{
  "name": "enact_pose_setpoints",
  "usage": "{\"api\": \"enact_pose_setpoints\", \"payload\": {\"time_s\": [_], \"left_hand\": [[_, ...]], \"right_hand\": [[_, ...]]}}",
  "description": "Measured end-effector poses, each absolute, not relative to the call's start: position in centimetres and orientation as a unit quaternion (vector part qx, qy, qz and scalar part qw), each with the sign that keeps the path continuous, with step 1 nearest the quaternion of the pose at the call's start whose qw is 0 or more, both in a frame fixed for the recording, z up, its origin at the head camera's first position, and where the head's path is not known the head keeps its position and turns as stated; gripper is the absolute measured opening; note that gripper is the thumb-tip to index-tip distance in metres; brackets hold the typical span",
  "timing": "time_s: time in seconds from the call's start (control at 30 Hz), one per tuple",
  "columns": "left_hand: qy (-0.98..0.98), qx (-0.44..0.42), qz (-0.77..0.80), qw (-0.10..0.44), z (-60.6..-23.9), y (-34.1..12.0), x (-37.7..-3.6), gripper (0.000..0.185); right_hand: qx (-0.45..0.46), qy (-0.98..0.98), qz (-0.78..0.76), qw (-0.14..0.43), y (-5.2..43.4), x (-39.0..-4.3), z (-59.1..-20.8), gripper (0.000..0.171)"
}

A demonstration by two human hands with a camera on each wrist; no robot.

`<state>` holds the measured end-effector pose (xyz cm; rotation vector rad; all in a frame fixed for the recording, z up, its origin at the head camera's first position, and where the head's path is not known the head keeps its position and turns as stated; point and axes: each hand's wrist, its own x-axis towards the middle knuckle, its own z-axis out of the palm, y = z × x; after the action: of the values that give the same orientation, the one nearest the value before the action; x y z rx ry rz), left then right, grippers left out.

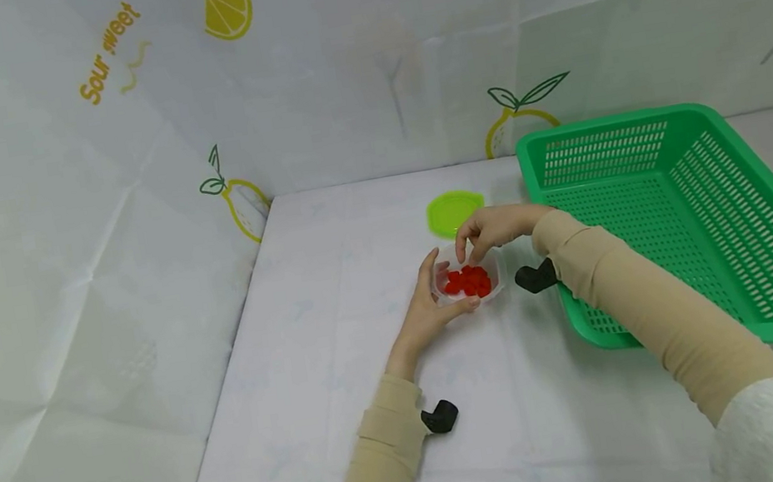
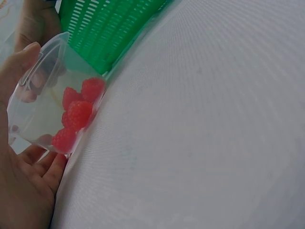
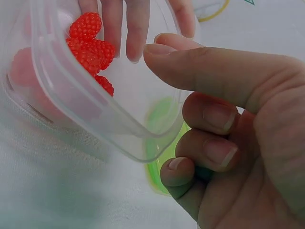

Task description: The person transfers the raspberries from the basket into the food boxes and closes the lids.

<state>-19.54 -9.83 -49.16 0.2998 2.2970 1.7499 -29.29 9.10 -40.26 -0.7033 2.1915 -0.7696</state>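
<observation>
A clear plastic tub (image 2: 47, 114) stands on the white-covered table with several red raspberries (image 3: 88, 55) on its bottom. My left hand (image 1: 430, 306) grips the tub from the left, thumb along the near side and fingers round the far side. Over the tub's far right part is my right hand (image 1: 498, 225). Its thumb and index fingertip come close together and the other fingers curl towards the palm; nothing shows between the tips. Just behind the tub lies a bright green lid (image 1: 453, 209), partly covered by the right hand in the head view.
A large green slotted basket (image 1: 685, 111) stands to the right, under the right forearm, with no contents seen in it. White cloth printed with lemons (image 1: 227, 1) hangs behind and to the left. The table's left edge (image 1: 235, 341) runs towards the front.
</observation>
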Motion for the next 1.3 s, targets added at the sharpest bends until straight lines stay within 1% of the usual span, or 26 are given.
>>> {"api": "enact_pose_setpoints", "payload": {"time_s": [0.17,0.37,0.57,0.77,0.97,1.07,1.17,1.3], "left_hand": [[0.786,0.103,0.597,0.120,-49.1,-9.8,-19.5,0.095],[0.786,0.109,0.596,0.120,-49.2,-9.9,-19.5,0.096],[0.787,0.112,0.595,0.120,-49.2,-9.9,-19.4,0.096],[0.789,0.109,0.593,0.119,-49.2,-10.0,-19.3,0.095],[0.792,0.107,0.589,0.117,-49.1,-10.2,-19.5,0.095],[0.792,0.107,0.590,0.116,-49.1,-10.3,-19.5,0.095],[0.791,0.105,0.591,0.119,-49.3,-10.2,-19.5,0.095],[0.791,0.104,0.590,0.122,-49.4,-10.2,-19.4,0.094]], "right_hand": [[-0.280,0.847,-0.294,0.344,9.0,-29.3,-39.8,0.019],[-0.282,0.856,-0.302,0.312,9.5,-28.9,-38.1,0.021],[-0.263,0.867,-0.338,0.254,11.5,-27.7,-35.5,0.022],[-0.197,0.867,-0.422,0.176,15.3,-26.8,-34.2,0.025],[-0.151,0.831,-0.530,0.080,19.3,-27.0,-35.6,0.033],[-0.127,0.833,-0.535,0.053,20.7,-27.4,-37.1,0.036],[-0.097,0.846,-0.522,0.045,21.7,-27.8,-38.8,0.038],[-0.085,0.869,-0.483,0.069,22.6,-28.1,-40.7,0.041]]}}
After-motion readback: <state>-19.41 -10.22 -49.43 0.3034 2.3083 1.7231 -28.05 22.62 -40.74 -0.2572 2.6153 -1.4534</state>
